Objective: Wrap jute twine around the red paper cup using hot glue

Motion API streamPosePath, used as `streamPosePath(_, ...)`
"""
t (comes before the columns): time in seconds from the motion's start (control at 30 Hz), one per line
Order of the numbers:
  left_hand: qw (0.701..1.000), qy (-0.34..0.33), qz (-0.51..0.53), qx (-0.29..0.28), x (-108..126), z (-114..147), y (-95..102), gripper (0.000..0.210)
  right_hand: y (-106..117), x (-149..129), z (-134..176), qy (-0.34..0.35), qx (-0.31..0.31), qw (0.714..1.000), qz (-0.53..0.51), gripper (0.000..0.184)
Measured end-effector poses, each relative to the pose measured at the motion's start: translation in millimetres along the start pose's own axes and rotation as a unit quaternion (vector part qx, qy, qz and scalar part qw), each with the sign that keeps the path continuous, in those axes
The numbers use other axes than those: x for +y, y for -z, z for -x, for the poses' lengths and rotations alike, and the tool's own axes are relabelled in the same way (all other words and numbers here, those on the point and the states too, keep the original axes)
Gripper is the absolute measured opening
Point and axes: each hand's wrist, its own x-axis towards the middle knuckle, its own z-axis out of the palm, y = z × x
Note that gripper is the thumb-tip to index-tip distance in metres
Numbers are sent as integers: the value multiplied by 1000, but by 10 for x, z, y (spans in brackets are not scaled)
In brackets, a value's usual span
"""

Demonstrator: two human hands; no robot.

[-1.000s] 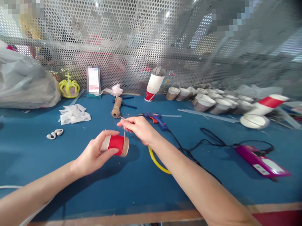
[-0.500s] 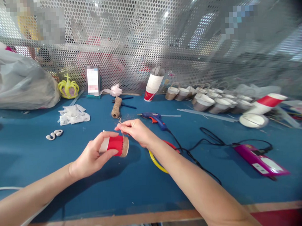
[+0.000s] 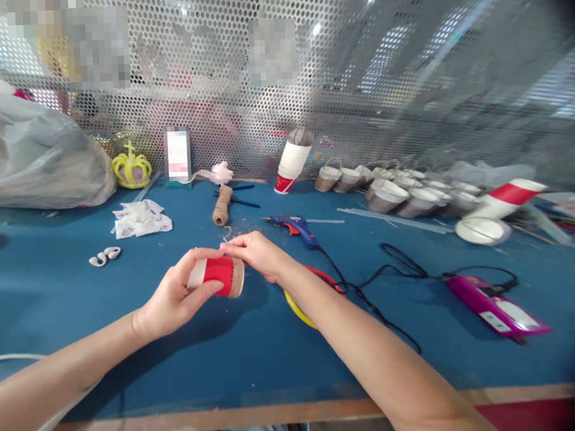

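My left hand is clamped round the cup, thumb against fingers, holding it on its side with the wound end towards three o'clock. My right hand has thumb and forefinger together on the twine, just at that end; a curl of it pokes out at twelve. I judge I'm partway through wrapping twine round the cup. The next move seems to call for a taut strand, laid snug against the band, and a steady left grip.

From the cup, the spool lies at twelve and the glue gun at two. At one leans a stack of nested cups, something grey in its mouth. The buckets crowd two o'clock, white inside; I can't tell what they hold. At ten bulges a bag, its contents blurred.
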Motion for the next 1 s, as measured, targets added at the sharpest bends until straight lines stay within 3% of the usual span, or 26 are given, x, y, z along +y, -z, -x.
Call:
streamPosePath(0.3,967,137,201,79,-17,-78,-15,38,185,-152,85,-16,65,996,51,39)
streamPosePath(0.4,956,156,231,95,-59,-93,-22,40,202,-274,258,23,-14,999,32,33)
streamPosePath(0.5,952,171,233,98,-76,-101,-29,42,125,-336,401,61,-53,995,64,20)
streamPosePath(0.7,950,184,226,108,-21,-118,-41,41,-49,-336,478,70,31,992,98,7)
streamPosePath(0.87,960,178,187,106,-1,-111,-39,39,-101,-325,503,84,60,988,116,8)
streamPosePath(1.0,972,155,141,102,0,-94,-33,38,-41,-309,491,71,34,995,59,11)
